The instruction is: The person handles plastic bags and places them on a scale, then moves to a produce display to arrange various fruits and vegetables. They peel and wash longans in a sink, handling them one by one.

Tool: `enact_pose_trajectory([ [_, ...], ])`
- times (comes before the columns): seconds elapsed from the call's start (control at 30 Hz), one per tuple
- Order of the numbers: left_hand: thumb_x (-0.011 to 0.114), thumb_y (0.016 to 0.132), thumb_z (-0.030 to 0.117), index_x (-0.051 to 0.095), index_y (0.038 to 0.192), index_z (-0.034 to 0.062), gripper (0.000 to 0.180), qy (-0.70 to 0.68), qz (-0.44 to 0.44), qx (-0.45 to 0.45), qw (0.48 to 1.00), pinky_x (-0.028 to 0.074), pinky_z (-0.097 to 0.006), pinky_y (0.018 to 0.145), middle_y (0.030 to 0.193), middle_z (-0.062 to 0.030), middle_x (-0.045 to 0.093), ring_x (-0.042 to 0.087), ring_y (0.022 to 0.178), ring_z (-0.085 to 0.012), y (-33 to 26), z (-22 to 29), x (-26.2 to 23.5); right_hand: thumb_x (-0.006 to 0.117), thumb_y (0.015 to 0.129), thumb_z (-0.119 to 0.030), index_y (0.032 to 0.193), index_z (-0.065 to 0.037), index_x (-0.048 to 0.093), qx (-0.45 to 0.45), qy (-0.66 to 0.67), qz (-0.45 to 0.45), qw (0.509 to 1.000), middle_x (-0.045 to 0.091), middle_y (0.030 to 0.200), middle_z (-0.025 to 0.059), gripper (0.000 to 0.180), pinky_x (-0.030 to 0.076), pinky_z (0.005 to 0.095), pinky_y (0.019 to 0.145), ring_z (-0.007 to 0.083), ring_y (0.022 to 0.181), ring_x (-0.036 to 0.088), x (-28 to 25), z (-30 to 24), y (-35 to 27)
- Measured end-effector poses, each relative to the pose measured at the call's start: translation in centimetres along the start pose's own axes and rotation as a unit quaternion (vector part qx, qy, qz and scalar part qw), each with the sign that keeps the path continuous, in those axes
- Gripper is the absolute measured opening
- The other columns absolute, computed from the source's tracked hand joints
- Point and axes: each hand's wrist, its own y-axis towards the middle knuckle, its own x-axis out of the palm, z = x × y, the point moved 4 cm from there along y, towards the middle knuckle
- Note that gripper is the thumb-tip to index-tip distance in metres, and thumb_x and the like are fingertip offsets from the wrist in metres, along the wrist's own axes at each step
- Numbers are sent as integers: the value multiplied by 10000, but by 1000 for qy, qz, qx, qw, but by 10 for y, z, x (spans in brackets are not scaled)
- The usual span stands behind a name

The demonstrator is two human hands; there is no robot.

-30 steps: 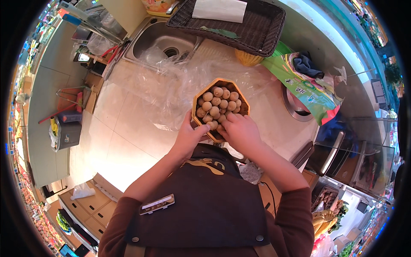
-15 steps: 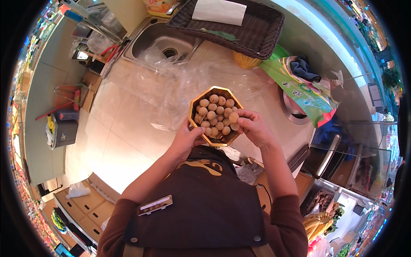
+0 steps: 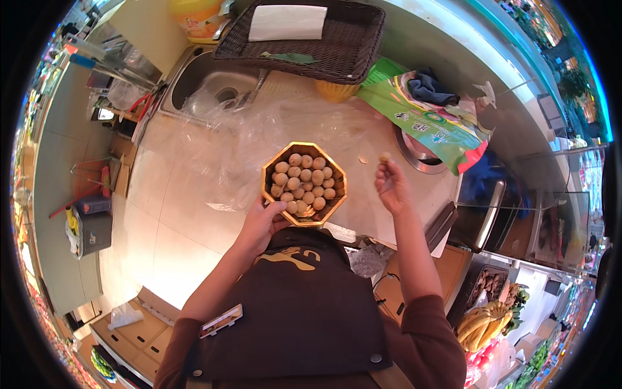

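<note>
An octagonal gold-rimmed box (image 3: 267, 170) holds several round tan longans (image 3: 306, 174), with part of its golden bottom showing near the front. My left hand (image 3: 260, 225) grips its near-left side, thumb over the rim. Off to the right of the box, my right hand (image 3: 394, 188) is raised over the counter, fingers pinched around a single longan (image 3: 385, 157). A small pale flake (image 3: 363, 159) shows against the counter left of that hand. Parts of the right fingers are folded out of sight.
Crumpled clear plastic (image 3: 240, 149) lies over the counter (image 3: 337, 123), before a steel sink (image 3: 172, 97). Behind stands a dark wicker basket (image 3: 363, 39) with white paper (image 3: 288, 23). A green printed bag (image 3: 414, 120) partly covers a round steel-rimmed opening (image 3: 414, 155) at right.
My right hand has left the box and moved right with a longan. The left hand still holds the box. The whole view has shifted somewhat.
</note>
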Motion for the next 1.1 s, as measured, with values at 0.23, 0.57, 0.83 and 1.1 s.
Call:
enact_pose_trajectory([
  [0.23, 538, 837, 103, 355, 1281, 68, 481, 20, 16, -10, 1000, 526, -328, 805, 1162, -104, 528, 593, 987, -199, 5, -3, 4, 612, 839, -157, 911, -31, 614, -221, -354, 282, 864, 577, 713, 23, 146, 462, 238, 504, 120, 607, 565, -133, -112, 45],
  [0.57, 534, 829, 80, 360, 1269, 59, 473, -3, 17, 11, 1000, 529, -340, 812, 1165, -101, 525, 589, 997, -192, 4, -11, 7, 612, 762, -124, 920, -43, 589, -286, -832, 83, 468, 590, 756, 144, 179, 470, 381, 609, 285, 671, 593, -102, -45, 2],
  [0.83, 531, 814, 62, 370, 1257, 57, 471, -8, 15, 1, 1000, 527, -327, 803, 1164, -97, 519, 579, 993, -186, 5, -15, 11, 633, 776, -89, 1003, -12, 575, -317, -714, 260, 568, 603, 788, 143, 247, 475, 350, 683, 299, 751, 600, -109, -75, 6],
  [1.1, 541, 816, 67, 360, 1275, 51, 494, 33, 7, -13, 999, 525, -332, 805, 1149, -113, 517, 576, 994, -199, 11, -25, 19, 654, 792, -116, 1037, -63, 600, -319, -700, -159, 619, 564, 872, 86, 257, 486, 324, 669, 233, 783, 594, 86, 9, -61],
])
